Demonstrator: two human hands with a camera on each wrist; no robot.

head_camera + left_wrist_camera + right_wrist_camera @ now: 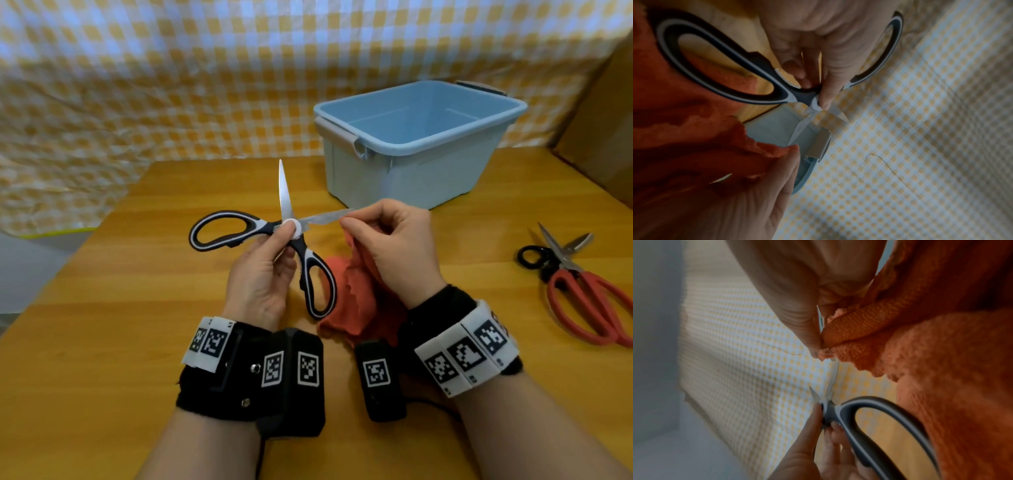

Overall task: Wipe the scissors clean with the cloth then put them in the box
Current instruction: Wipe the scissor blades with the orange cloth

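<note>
Black-and-white scissors (222,233) are spread wide open above the wooden table (137,308). My left hand (267,274) pinches them at the white pivot, thumb on top; the pivot grip also shows on the scissors (748,84) in the left wrist view. One blade points up and away, the other points right. My right hand (394,246) holds the orange cloth (352,301) and pinches it around the tip of the right-pointing blade; the cloth (931,361) fills the right wrist view beside the scissors (869,415). The light blue box (421,144) stands behind, with nothing visible inside.
Two more pairs of scissors lie at the table's right: red-handled scissors (589,301) and a smaller black-handled pair (537,257). A yellow-and-white checked sheet (171,85) hangs behind the table. A brown cardboard wall (603,120) stands at the far right.
</note>
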